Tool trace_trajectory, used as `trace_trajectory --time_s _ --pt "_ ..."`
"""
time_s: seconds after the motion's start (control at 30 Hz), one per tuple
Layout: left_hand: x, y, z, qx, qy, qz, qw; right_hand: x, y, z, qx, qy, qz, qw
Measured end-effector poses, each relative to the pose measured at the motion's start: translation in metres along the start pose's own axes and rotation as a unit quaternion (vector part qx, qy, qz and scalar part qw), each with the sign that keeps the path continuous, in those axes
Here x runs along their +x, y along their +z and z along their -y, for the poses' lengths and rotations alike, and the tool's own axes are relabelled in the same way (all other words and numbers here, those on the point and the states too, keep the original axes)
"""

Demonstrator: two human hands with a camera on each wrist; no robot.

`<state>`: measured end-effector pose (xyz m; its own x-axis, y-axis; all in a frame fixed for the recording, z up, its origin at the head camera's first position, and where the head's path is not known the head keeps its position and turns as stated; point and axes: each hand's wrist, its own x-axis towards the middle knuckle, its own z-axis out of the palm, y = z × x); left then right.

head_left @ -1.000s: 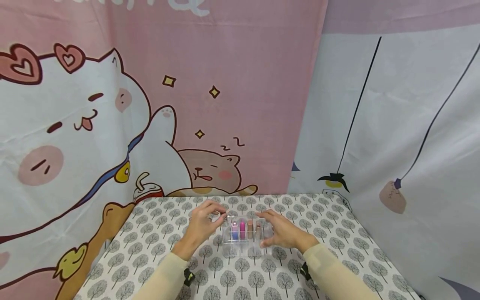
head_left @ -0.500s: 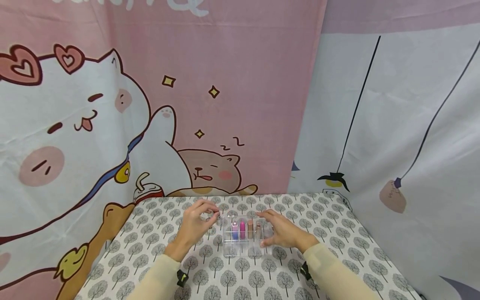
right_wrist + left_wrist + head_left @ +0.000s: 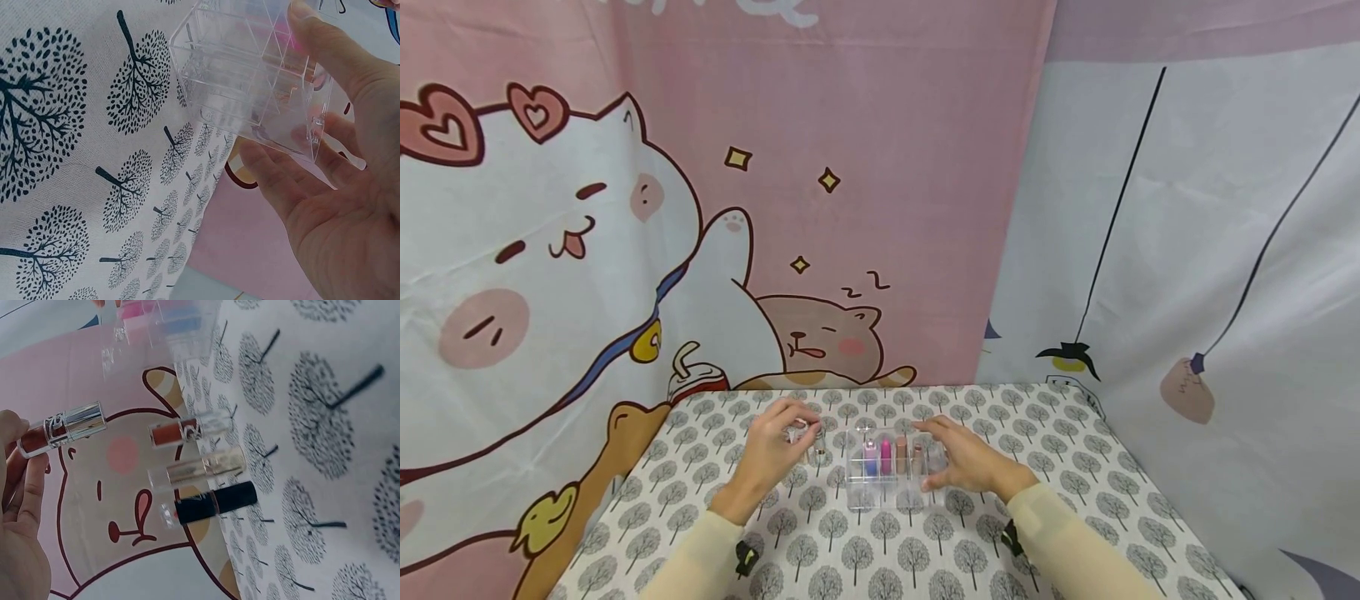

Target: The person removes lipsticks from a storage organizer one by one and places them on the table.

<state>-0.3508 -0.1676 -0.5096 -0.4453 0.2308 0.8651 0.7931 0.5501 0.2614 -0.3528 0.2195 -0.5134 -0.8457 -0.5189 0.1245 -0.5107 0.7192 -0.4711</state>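
Note:
My left hand (image 3: 769, 450) pinches a lip gloss (image 3: 65, 429) with a reddish-brown body and a silver cap, cap end down. Beside it in the left wrist view, a second lip gloss (image 3: 167, 433), a clear gold tube (image 3: 206, 467) and a black lipstick (image 3: 215, 503) stand on the table, partly hidden behind the hand in the head view. My right hand (image 3: 962, 460) grips the right side of a clear compartment organizer (image 3: 865, 498), thumb at the front and fingers behind. Inside its back row are a pink-and-blue tube (image 3: 870, 460), a magenta tube (image 3: 886, 457) and brown tubes (image 3: 902, 454).
A tree-print cloth (image 3: 857, 554) covers the table. Printed cartoon curtains (image 3: 917, 208) hang behind it and on both sides.
My left hand has moved left, away from the organizer, to the standing lip tubes. The right hand and the organizer have stayed in place.

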Motion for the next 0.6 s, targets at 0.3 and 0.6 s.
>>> trace_trajectory --time_s 0.3,0.6 --pt "-0.014 -0.014 0.011 0.003 -0.012 0.005 0.9999 0.002 0.0 0.0 0.004 -0.001 0.003 1.0" --pt "-0.024 -0.026 0.021 0.019 -0.006 0.016 0.9997 0.002 -0.001 0.001 0.002 0.0 0.004 1.0"
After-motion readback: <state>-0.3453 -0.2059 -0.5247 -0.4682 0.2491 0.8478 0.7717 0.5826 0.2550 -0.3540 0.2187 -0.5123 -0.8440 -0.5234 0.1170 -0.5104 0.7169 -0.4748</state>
